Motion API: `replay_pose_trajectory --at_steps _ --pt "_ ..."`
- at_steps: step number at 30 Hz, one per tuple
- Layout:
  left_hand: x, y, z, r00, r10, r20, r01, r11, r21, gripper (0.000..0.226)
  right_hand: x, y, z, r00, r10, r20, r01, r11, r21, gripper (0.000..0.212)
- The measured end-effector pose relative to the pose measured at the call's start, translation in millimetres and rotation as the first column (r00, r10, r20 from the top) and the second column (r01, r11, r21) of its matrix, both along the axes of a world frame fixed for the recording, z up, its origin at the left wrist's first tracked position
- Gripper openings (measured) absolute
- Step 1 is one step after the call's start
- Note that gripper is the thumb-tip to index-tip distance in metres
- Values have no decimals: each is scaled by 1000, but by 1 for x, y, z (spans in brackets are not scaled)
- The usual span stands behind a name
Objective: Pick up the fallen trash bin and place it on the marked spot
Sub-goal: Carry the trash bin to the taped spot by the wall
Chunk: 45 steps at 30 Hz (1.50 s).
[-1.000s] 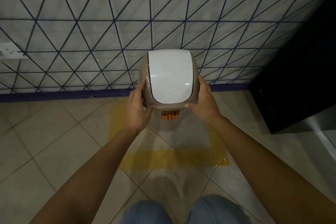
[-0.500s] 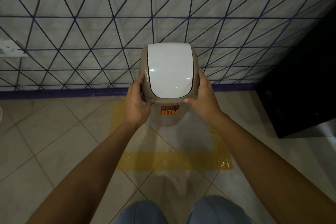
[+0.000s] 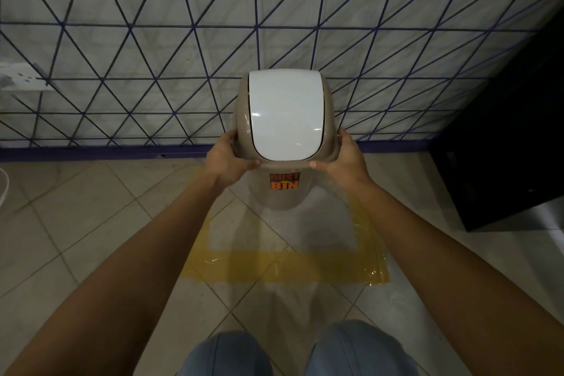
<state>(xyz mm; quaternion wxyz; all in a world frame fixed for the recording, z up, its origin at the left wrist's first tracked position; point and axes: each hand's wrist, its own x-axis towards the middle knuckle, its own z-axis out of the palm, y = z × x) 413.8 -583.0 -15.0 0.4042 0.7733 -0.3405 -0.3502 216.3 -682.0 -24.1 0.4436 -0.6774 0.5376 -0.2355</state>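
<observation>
Wall: pale, purple triangle grid, behind the spot.
Floor: beige tiles; yellow tape square marks the target.
Trash bin: upright, within the square's far half; whether it touches down, can't tell.
Left hand, right hand: fingers clasp the lid rim, likely steadying it.

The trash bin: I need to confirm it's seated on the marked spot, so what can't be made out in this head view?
- Trash bin base: hidden under its own lid and body, so floor contact is unclear.
- Yellow tape square: far edge hidden behind the bin.
- Left hand and right hand: fingers wrap behind the rim, out of sight.
</observation>
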Motion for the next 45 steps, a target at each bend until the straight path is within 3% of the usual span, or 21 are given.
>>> replay_pose_trajectory --at_steps 19,23,27,33,45 --pt "8 1 0 998 -43 40 42 999 21 89 5 0 -1 997 38 -73 -42 998 -47 95" --pt "6 1 1 985 -55 164 54 998 12 92 5 5 4 997 56 -53 -62 991 -117 99" --pt "-4 5 2 950 -38 311 79 989 -123 102 7 14 11 987 128 -98 -149 957 -247 106" --pt "-11 9 -3 880 -56 472 139 980 -142 98 10 20 17 980 154 -126 -182 949 -257 105" --pt "-15 12 1 898 -113 425 173 979 -106 95 13 22 22 964 133 -230 -190 950 -246 103"
